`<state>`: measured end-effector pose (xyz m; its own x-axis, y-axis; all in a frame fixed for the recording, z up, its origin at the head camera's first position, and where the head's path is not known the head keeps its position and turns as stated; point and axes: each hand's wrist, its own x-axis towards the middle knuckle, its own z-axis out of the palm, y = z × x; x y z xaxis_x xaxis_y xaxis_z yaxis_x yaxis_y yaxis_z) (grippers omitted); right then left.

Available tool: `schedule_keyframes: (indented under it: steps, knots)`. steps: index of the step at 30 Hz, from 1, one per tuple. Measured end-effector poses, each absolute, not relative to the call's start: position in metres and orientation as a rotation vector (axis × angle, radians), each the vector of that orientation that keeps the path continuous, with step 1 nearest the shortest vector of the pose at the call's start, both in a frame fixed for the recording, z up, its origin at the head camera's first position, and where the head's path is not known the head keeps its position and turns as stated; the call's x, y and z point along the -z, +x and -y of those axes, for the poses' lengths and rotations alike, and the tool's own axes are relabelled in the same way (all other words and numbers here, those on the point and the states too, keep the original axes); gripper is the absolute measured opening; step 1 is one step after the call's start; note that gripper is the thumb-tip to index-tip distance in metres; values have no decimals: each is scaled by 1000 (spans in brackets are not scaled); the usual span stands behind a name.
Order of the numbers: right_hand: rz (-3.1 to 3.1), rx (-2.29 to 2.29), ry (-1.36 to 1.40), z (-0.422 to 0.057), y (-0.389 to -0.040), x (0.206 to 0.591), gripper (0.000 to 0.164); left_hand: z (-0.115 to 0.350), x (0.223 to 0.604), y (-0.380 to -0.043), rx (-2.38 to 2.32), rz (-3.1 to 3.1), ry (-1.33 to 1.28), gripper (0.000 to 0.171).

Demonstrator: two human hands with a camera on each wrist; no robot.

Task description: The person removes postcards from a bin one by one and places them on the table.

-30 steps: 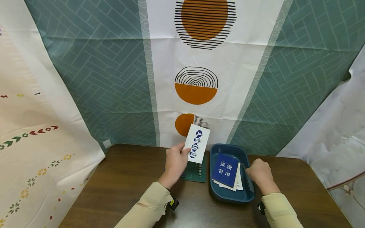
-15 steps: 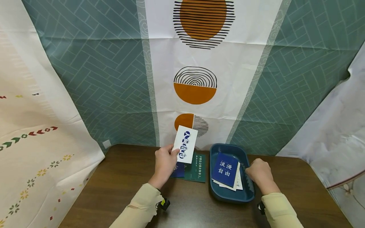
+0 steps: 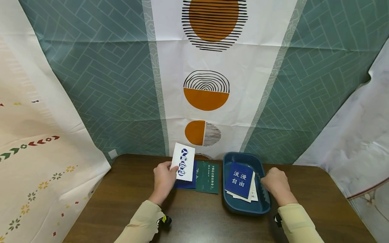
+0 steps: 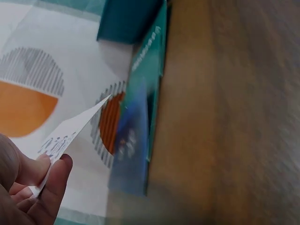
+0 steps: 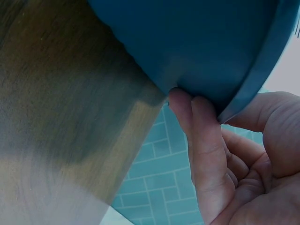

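Note:
My left hand (image 3: 162,180) pinches a white card (image 3: 184,160) with blue printed figures, thumb on its face. In the left wrist view, the card (image 4: 70,130) appears nearly edge-on, raised above the table. Below and behind it lie a dark blue card (image 3: 190,184), partly covered, and green cards (image 3: 210,178) with white writing, overlapping in a row. My right hand (image 3: 276,185) grips the right rim of a dark blue plastic tray (image 3: 243,156); the right wrist view shows thumb and fingers around the tray's edge (image 5: 243,91).
Inside the tray are a blue card (image 3: 240,179) with white characters and several pale cards (image 3: 254,192) beneath it. The brown wooden table (image 3: 197,222) ends at a hanging patterned cloth (image 3: 130,84) at the back.
My left hand has moved left and slightly down with the white card, uncovering more of the green and blue cards. My right hand stays on the tray's rim.

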<state>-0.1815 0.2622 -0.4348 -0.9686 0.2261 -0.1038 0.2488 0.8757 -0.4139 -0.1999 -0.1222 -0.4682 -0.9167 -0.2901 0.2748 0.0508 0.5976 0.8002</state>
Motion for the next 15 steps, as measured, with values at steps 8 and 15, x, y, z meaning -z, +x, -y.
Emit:
schedule_keyframes:
  steps: [8,15]
  knots:
    - [-2995,654,375,-262,-183,433,25,134,485,-199,1245,2520,265,18]
    - [-2992,646,378,-262,-182,436,26,138,494,-199,1357,2554,326,20]
